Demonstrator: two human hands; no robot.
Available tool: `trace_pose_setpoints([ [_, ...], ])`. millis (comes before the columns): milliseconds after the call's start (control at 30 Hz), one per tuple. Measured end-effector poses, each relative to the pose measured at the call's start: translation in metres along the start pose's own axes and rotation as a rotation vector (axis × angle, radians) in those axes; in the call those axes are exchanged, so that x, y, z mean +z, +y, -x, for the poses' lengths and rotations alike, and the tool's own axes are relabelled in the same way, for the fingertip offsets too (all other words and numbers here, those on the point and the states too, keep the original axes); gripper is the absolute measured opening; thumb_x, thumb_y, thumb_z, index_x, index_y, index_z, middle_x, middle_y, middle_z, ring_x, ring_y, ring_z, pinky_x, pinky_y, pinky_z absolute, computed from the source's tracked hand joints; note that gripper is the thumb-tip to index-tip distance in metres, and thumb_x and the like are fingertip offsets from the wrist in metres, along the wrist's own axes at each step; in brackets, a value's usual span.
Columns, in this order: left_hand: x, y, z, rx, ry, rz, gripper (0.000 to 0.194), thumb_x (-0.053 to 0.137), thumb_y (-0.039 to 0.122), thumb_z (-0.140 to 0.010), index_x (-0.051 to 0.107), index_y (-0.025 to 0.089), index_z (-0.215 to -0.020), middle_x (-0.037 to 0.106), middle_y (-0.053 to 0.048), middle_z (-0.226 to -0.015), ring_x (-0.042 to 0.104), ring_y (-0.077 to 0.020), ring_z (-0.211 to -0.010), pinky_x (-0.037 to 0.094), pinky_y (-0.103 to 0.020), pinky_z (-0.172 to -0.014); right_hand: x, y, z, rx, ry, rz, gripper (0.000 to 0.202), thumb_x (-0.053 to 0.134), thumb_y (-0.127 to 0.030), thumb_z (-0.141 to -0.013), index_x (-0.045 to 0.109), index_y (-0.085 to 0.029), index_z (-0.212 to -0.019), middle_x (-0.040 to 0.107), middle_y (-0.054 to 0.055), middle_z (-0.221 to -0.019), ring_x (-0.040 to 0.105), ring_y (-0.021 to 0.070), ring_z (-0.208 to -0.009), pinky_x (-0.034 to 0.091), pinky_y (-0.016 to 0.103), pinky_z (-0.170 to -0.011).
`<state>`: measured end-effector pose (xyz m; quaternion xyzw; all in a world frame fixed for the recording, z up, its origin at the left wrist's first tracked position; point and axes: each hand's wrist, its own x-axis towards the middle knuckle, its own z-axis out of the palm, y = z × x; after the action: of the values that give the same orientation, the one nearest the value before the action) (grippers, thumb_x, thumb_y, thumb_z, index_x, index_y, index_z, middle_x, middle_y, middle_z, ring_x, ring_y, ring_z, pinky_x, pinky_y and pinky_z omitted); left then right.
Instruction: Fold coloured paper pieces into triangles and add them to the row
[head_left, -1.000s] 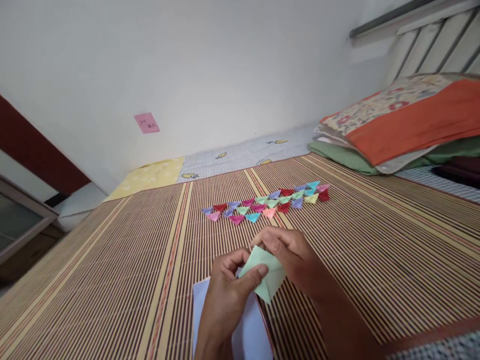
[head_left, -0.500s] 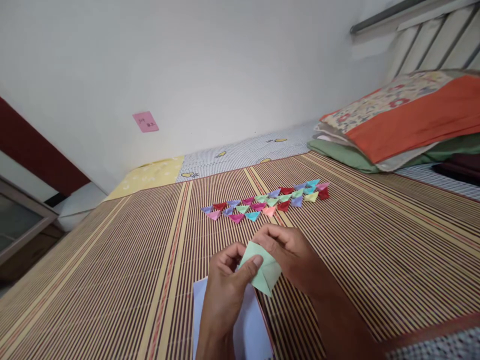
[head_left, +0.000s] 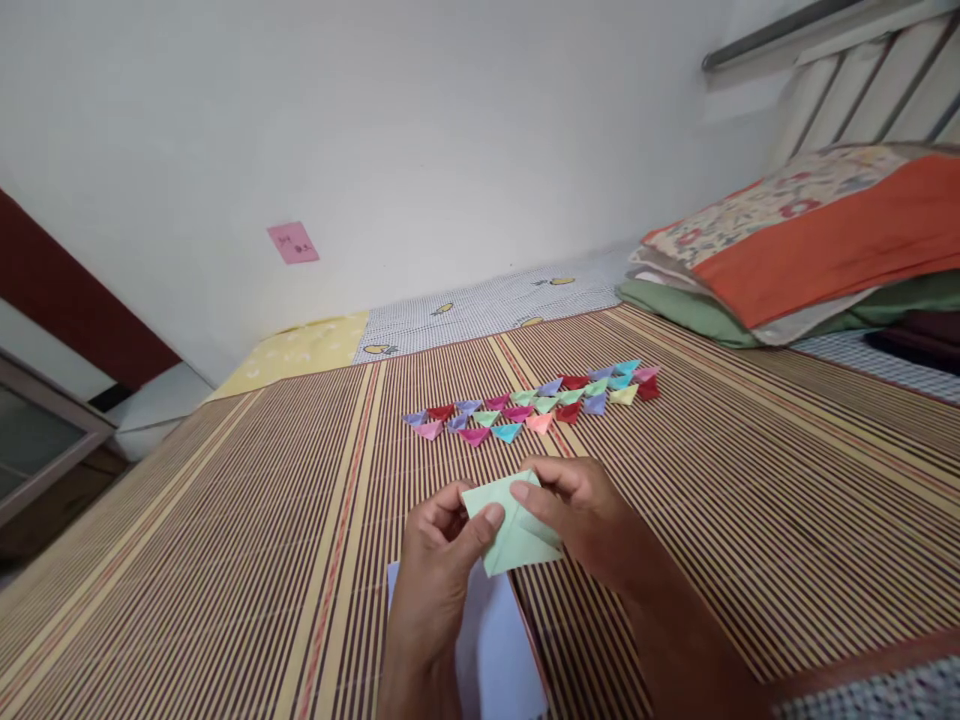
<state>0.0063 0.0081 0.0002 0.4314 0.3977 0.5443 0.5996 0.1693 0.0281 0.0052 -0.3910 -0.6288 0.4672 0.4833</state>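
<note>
Between my two hands is a light green square of folded paper [head_left: 517,535], with diagonal creases and flaps showing on its face. My left hand [head_left: 446,550] pinches its left edge, thumb on top and fingers behind. On the right side, my right hand [head_left: 581,510] grips the upper right part, its thumb lying over the paper. Under my left forearm lies a pale blue sheet or pad [head_left: 499,650], partly covered. Beyond my hands, several small folded paper triangles [head_left: 517,413] in many colours sit in slanting rows.
A striped bamboo mat [head_left: 262,520] spreads beneath everything. At the right rear stand stacked cushions and folded cloth [head_left: 817,260]. A patterned sheet [head_left: 465,310] runs along the white wall, where a pink note [head_left: 293,243] is stuck. A radiator [head_left: 885,80] is at upper right.
The green paper has turned in my hands from a tilted position to a more level one. My right thumb now lies on its face, and my left hand has shifted slightly left.
</note>
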Motion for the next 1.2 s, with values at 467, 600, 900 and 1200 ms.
trace_pose_setpoints([
  [467, -0.009, -0.001, 0.003, -0.033, -0.219, -0.149, 0.030, 0.078, 0.030, -0.079, 0.055, 0.017, -0.066, 0.048, 0.003, -0.063, 0.041, -0.0114, -0.060, 0.033, -0.023, -0.058, -0.010, 0.003, 0.005, 0.096, -0.063, -0.031, 0.045, 0.046, -0.042, -0.099, 0.041, -0.021, -0.060, 0.035, -0.004, -0.057, 0.032, 0.0111, -0.053, 0.026, 0.026, -0.048],
  [600, -0.010, -0.002, 0.000, -0.037, -0.169, -0.080, 0.031, 0.080, 0.031, -0.078, 0.055, 0.017, -0.066, 0.050, 0.003, -0.064, 0.042, -0.0107, -0.060, 0.032, -0.023, -0.057, -0.014, 0.001, 0.004, 0.033, 0.002, -0.045, 0.050, 0.041, -0.048, -0.102, 0.061, -0.018, -0.069, 0.052, 0.000, -0.062, 0.046, 0.0133, -0.058, 0.036, 0.026, -0.053],
  [900, -0.006, -0.005, -0.005, -0.002, 0.062, 0.095, 0.024, 0.084, 0.026, -0.074, 0.064, 0.015, -0.068, 0.064, 0.001, -0.065, 0.055, -0.0103, -0.060, 0.044, -0.022, -0.062, -0.011, 0.007, -0.003, -0.062, 0.270, -0.224, 0.031, 0.057, -0.046, -0.096, 0.070, -0.019, -0.090, 0.067, 0.003, -0.079, 0.062, 0.0164, -0.073, 0.051, 0.029, -0.070],
  [1200, 0.008, -0.003, -0.011, 0.109, 0.308, 0.392, 0.025, 0.089, 0.024, -0.066, 0.072, 0.016, -0.082, 0.078, -0.006, -0.084, 0.073, -0.0206, -0.077, 0.056, -0.032, -0.074, 0.024, 0.009, -0.005, 0.062, -0.057, -0.222, 0.024, 0.064, -0.034, -0.091, 0.064, -0.017, -0.073, 0.064, 0.000, -0.069, 0.060, 0.0144, -0.068, 0.049, 0.026, -0.066],
])
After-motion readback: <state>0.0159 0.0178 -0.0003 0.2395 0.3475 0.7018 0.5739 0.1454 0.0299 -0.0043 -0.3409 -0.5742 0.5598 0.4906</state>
